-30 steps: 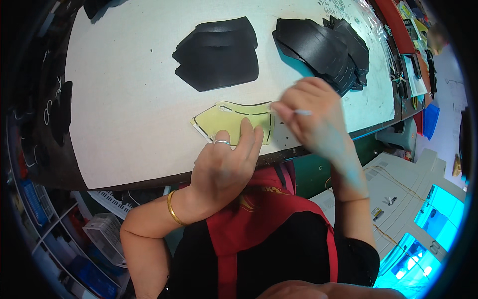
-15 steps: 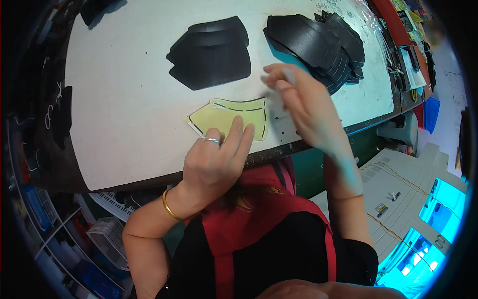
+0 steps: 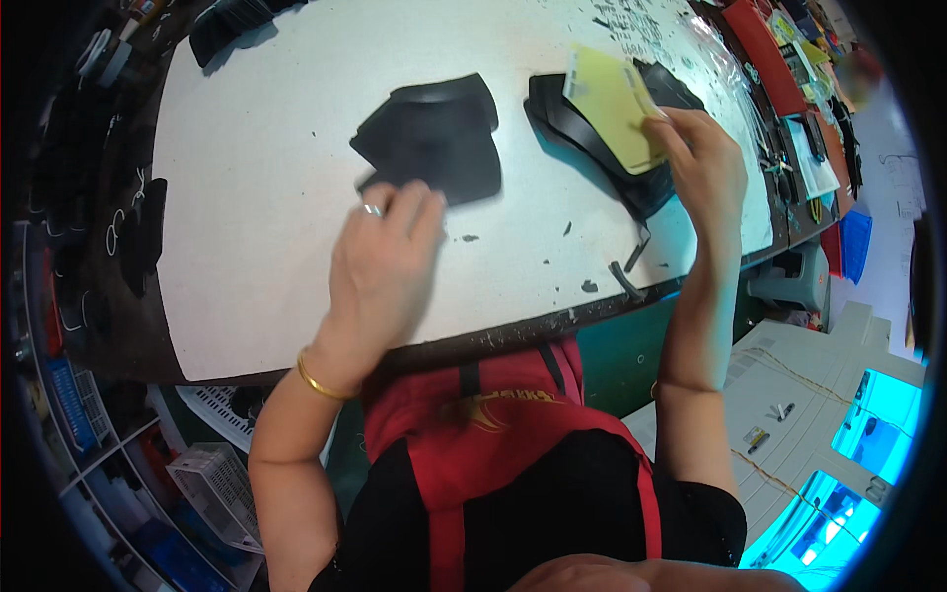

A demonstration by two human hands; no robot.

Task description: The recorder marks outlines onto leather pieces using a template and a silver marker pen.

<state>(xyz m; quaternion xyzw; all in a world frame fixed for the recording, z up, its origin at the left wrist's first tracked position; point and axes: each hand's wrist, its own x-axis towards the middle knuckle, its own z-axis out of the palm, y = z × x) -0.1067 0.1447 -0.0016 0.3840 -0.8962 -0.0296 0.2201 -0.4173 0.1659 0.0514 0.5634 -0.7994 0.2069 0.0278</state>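
Observation:
My left hand [image 3: 383, 261], wearing a ring and slightly blurred, has its fingers bent over the near edge of a flat black leather-like piece [image 3: 449, 178]. That piece lies over the small stack of similar black pieces [image 3: 439, 99] in the middle of the table. Up at the right, my right hand [image 3: 702, 163] pinches a yellow pattern template [image 3: 609, 104] by its right edge. The template is tilted above a larger pile of black pieces [image 3: 560, 123] and covers part of it.
Small dark scraps [image 3: 589, 286] and a curled black strip [image 3: 628, 281] lie near the front edge of the white tabletop [image 3: 266, 217]. More black pieces [image 3: 232, 28] sit at the far left. Tools [image 3: 784, 163] line the right edge, beside a red box [image 3: 764, 59].
The yellow template has left the table's front and is up in my right hand above the right pile. My left hand has moved from the template up and left to the middle stack.

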